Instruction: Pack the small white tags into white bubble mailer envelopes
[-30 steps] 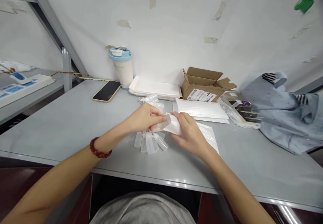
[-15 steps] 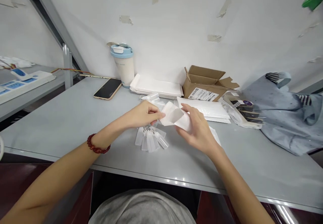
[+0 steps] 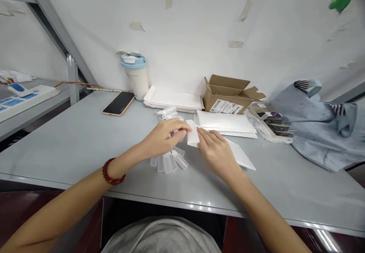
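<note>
A white padded envelope [image 3: 241,156] lies slantwise on the table, its middle covered by my right hand [image 3: 215,148]. Its near-left end, a flap [image 3: 192,135], stands folded up between my two hands. My left hand [image 3: 172,135] pinches the flap's left edge with thumb and fingers. The right fingers are closed on the flap's other side. Just under my left hand, a fan of small clear plastic tags or bottles [image 3: 169,163] is spread on the table. More of the same clear pieces [image 3: 169,112] are bunched behind that hand.
Behind are a stack of white envelopes [image 3: 173,100], filled-looking white envelopes [image 3: 228,123] and an open cardboard box [image 3: 225,95]. A phone [image 3: 119,103] and a lidded cup [image 3: 137,80] stand left. A plastic-wrapped pack [image 3: 270,125] and blue-grey cloth [image 3: 316,125] lie right.
The envelope's mouth was held open between my hands; now its end is folded flat and narrow. My right hand has turned over to lie on top of the envelope. The view shifted slightly.
</note>
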A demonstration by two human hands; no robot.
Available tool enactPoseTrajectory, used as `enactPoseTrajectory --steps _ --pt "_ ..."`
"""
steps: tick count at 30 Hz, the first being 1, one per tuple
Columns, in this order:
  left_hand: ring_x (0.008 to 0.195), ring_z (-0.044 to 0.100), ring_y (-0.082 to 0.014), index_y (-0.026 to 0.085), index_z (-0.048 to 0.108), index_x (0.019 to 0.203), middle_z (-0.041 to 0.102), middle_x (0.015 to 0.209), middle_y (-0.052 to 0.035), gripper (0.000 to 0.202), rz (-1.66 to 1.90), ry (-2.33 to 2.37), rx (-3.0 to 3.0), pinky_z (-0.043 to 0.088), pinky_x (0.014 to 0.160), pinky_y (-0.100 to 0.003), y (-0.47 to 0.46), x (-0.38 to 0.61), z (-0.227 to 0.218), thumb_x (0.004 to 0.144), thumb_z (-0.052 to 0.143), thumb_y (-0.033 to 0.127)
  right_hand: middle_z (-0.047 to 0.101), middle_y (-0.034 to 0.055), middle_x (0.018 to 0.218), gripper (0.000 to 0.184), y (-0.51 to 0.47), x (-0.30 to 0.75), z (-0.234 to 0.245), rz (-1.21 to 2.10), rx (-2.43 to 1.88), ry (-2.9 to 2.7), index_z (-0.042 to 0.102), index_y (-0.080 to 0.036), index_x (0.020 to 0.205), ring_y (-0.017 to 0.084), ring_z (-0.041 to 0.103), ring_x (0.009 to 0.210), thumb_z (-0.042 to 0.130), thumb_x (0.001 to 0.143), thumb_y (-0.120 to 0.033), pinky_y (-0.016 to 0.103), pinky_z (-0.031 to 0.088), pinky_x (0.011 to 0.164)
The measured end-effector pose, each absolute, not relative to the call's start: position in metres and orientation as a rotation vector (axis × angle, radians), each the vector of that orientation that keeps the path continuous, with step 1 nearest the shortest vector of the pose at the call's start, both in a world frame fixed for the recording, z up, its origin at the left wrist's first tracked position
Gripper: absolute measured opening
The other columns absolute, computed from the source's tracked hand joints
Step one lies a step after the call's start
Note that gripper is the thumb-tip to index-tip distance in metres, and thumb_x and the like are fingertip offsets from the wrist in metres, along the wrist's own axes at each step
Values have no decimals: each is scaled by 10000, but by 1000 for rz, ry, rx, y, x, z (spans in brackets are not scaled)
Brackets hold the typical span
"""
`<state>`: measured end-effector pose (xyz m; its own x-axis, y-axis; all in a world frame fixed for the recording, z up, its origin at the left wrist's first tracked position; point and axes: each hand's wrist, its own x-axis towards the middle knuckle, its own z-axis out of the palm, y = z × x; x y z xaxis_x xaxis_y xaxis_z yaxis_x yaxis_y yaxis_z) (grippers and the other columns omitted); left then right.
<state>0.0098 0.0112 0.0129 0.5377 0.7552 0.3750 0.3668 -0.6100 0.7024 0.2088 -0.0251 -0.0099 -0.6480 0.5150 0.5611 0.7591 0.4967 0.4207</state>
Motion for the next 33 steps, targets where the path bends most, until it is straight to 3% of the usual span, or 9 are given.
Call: enactPoseTrajectory --steps 5,9,11,13,17,21,24,29,33 --pt "1115 536 -227 162 619 1063 610 1142 -122 257 1017 697 2755 476 911 -383 11 16 -4 886 440 111 737 85 835 261 -24 217 -6 -739 -1101 -2339 670 -129 893 174 654 679 423 888 -45 296 446 620" --pt "854 624 -195 143 627 941 675 873 -90 285 914 699 2880 491 739 -314 23 26 -1 895 354 73 682 42 671 255 -22 220 -6 -701 -1185 -2230 649 -173 796 154 591 576 433 913 -103 294 406 615" --pt "692 599 -171 137 629 880 658 749 -63 245 877 746 2831 454 630 -282 33 35 10 898 385 119 688 68 736 196 -19 224 -3 -734 -1275 -2103 647 -176 887 186 613 665 458 932 -205 315 426 674" --pt "603 556 -143 137 619 785 630 670 -34 216 933 843 2647 414 574 -262 47 47 23 899 439 173 684 136 956 232 -16 231 2 -791 -1343 -1941 612 -157 1064 247 624 897 489 924 -297 361 438 791" --pt "558 567 -121 136 555 632 582 560 -5 210 857 1039 2053 436 559 -237 83 73 36 837 563 184 502 205 1305 396 -4 249 7 -929 -1437 -1693 507 -157 1251 349 436 1259 504 903 -346 503 343 977" --pt "583 633 -132 120 561 631 636 594 -49 183 605 1082 1682 494 582 -237 113 88 26 813 564 142 442 212 1376 379 9 266 -1 -810 -1657 -1807 495 -188 1261 376 374 1310 455 923 -357 609 303 966" --pt "531 627 -158 128 522 537 621 517 -74 240 492 1147 1692 464 509 -246 123 90 17 759 610 151 505 218 1315 375 14 272 -12 -581 -1886 -1956 519 -185 1224 390 416 1261 456 925 -403 662 341 901" --pt "531 630 -179 155 472 514 633 519 -83 271 437 1213 1767 433 477 -252 123 89 15 711 657 179 489 233 1319 480 16 275 -21 -431 -1973 -2048 475 -201 1296 391 433 1229 467 908 -483 645 415 836" --pt "585 648 -178 145 539 550 637 538 -67 188 474 1247 1933 473 554 -263 131 85 18 718 622 158 461 234 1355 460 19 278 -22 -451 -1985 -2058 432 -238 1357 393 389 1287 447 934 -418 637 423 850"
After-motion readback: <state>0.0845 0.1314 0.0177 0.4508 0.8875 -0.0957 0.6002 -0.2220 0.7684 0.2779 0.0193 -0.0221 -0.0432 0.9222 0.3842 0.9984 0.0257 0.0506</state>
